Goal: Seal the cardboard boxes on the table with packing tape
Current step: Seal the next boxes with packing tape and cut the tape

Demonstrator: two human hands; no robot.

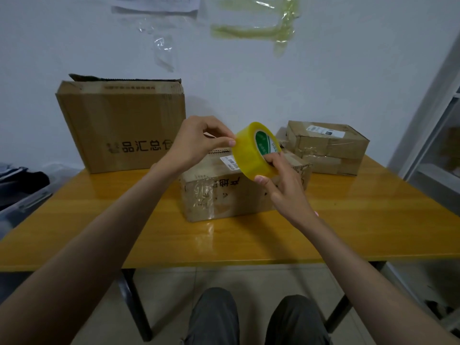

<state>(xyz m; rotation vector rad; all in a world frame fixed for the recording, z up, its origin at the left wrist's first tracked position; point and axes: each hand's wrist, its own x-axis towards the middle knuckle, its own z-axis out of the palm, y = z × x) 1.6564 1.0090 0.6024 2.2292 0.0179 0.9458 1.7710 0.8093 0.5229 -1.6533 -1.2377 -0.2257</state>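
Tape: roll of yellowish translucent packing tape with a green-and-white core label was held up in the air above the middle box, tilted, its core facing up and to the right.
Right hand: right hand gripped the roll from below, fingers curled into the core and thumb pressed on the outer band.
Left hand: left hand met the roll's left edge, thumb and forefinger pinched together on the outer layer of tape.
Middle box: small brown cardboard box with a white barcode label sat on the desk directly under the hands, old clear tape on its front face.
Large box: tall brown cardboard box with dark printed characters stood at the back left of the desk, against the wall, top flaps not fully flat.
Right box: flat brown cardboard box with a white shipping label lay at the back right, just beside the middle box.
Desk: glossy yellow wooden desk carried all three boxes.
Wall: strips of yellowish tape were stuck to the white wall above.
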